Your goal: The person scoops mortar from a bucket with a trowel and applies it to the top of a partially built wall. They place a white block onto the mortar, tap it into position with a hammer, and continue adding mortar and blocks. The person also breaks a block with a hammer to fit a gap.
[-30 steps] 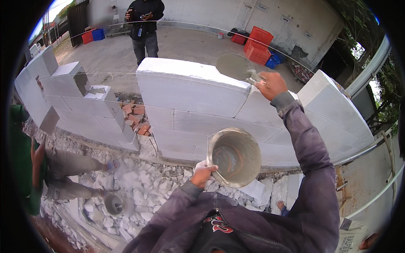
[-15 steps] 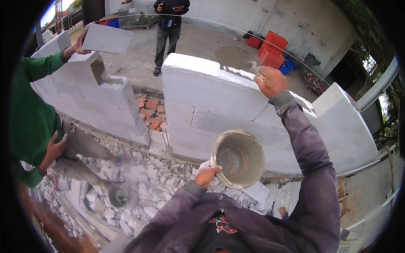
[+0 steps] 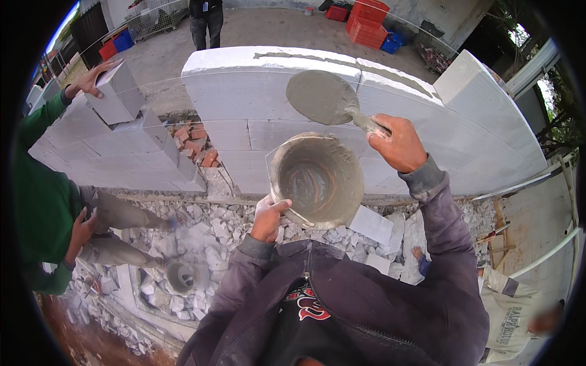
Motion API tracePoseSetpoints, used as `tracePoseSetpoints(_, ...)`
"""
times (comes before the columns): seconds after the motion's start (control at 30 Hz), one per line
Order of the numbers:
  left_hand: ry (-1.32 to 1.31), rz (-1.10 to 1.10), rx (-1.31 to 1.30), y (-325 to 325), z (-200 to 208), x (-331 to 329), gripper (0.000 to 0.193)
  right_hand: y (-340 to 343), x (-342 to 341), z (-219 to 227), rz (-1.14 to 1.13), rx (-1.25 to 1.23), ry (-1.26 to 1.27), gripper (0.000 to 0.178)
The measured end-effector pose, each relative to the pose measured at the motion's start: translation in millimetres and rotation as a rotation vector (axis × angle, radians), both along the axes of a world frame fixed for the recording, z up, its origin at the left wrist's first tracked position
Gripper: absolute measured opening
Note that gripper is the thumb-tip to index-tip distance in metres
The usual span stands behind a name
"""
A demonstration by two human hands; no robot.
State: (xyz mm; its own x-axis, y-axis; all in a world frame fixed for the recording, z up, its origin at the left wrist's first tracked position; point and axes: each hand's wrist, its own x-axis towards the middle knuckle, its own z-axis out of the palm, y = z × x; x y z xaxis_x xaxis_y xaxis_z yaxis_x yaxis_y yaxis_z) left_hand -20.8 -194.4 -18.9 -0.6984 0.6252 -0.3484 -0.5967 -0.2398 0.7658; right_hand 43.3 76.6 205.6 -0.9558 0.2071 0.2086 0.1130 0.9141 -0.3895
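My right hand [image 3: 398,143] is closed round the handle of a round-bladed trowel [image 3: 320,97], whose blade is coated grey. The trowel is held above the bucket, in front of the white block wall [image 3: 223,100]. My left hand [image 3: 268,218] grips the near left rim of a mortar-caked bucket [image 3: 349,189], thumb over the edge. The bucket tilts so that its mouth shows, with wet grey residue inside. Grey mortar strips [image 3: 397,78] run along the wall's top, left of a raised end block [image 3: 467,79].
At left, a co-worker in green [image 3: 46,165] has a hand on a white block [image 3: 119,94]. Rubble [image 3: 210,238] and another bucket [image 3: 180,277] lie below. Broken bricks [image 3: 194,143] fill the wall gap. A taut string [image 3: 165,80] crosses in front. Another person [image 3: 513,311] is at lower right.
My right hand has brought the trowel back from the wall's top toward the bucket, turning its blade into view. The co-worker's block has come down onto the left wall. My view has tilted downward.
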Motion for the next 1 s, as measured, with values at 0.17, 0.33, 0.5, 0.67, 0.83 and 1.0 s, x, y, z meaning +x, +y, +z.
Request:
tracePoseSetpoints(0.17, 0.179, -0.062, -0.066, 10.1, 31.8, 1.8, 0.028, -11.8, 59.4, -61.2, -0.001, 0.242, -0.264, 0.029)
tracePoseSetpoints(0.33, 0.358, -0.182, -0.111, 31.6, 55.1, 3.3, 0.029, -26.9, 47.3, -122.2, -0.190, 0.337, -0.251, 0.021)
tracePoseSetpoints(0.5, 0.399, -0.219, -0.087, 41.4, 68.6, -4.9, 0.032, -33.2, 65.9, -135.0, 0.025, 0.463, -0.037, 0.016)
tracePoseSetpoints(0.67, 0.612, -0.291, -0.082, 50.8, 82.7, -3.7, 0.035, -22.5, 86.4, -106.4, -0.067, 0.552, -0.207, 0.014)
tracePoseSetpoints(0.83, 0.689, -0.381, -0.163, 79.1, 96.0, 0.0, 0.033, -12.6, 65.0, -95.4, -0.269, 0.740, -0.088, 0.014)
tracePoseSetpoints(1.0, 0.825, -0.472, -0.217, 94.9, 108.1, -3.5, 0.035, -12.1, 58.5, -99.3, -0.337, 0.629, -0.288, 0.011)
